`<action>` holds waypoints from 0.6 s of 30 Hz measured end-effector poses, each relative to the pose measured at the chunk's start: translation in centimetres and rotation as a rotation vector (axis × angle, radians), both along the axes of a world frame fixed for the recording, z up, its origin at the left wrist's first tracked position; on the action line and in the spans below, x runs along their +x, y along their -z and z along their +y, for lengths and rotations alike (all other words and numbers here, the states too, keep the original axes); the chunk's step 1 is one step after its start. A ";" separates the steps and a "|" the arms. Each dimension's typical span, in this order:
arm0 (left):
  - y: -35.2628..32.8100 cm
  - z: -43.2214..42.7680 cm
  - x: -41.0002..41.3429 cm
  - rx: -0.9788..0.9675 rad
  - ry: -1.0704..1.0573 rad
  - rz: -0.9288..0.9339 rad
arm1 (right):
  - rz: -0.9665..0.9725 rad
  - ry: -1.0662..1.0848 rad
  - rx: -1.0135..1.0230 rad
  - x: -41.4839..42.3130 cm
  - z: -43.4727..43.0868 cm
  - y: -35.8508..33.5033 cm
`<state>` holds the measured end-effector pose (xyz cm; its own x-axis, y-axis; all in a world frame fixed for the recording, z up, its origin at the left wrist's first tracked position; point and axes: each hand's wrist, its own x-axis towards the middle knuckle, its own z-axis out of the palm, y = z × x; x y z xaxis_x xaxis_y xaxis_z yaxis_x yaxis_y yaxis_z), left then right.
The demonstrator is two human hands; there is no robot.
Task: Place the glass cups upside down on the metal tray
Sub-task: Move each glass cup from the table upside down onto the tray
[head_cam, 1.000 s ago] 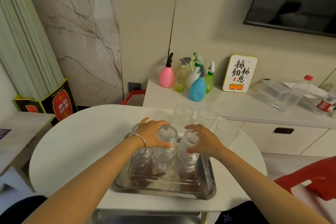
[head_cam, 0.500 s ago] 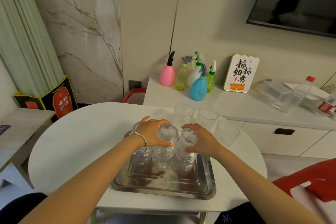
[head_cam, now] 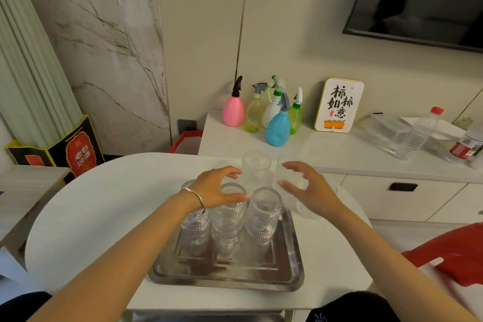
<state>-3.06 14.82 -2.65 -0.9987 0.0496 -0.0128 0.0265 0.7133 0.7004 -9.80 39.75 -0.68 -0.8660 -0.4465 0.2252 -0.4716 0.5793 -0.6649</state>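
Glass cups: 3 ribbed ones upside down in a row at far end of metal tray (head_cam: 292,264) — left (head_cam: 194,227), mid (head_cam: 228,214), right (head_cam: 262,214). 2 more upright on white table (head_cam: 104,204) behind tray: one (head_cam: 256,168) near L fingers, other (head_cam: 286,178) partly behind R hand. L hand (head_cam: 218,188) open, fingers spread, above mid cup, gripping nothing. R hand (head_cam: 307,188) open, curled twd upright cup, contact unclear.

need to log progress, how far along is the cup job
Done: three ribbed glass cups stand upside down in a row on the metal tray. In hand: nothing; the left hand and right hand are open, reaching toward the upright cups behind the tray. Left: those upright cups, at least three, on the white table.
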 end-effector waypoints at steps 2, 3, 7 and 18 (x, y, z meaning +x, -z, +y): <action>-0.4 0.6 -0.4 0.093 -0.003 0.022 | 0.022 0.165 0.033 -1.6 1.9 -0.2; -0.5 1.0 -0.7 0.114 -0.004 0.030 | -0.035 0.240 0.081 -2.3 2.8 0.0; -0.8 2.7 -1.4 0.167 0.008 0.017 | -0.241 0.351 0.127 -3.3 4.1 2.4; -2.1 5.4 -0.8 0.230 0.020 0.150 | 0.093 0.423 -0.198 0.1 4.0 -1.3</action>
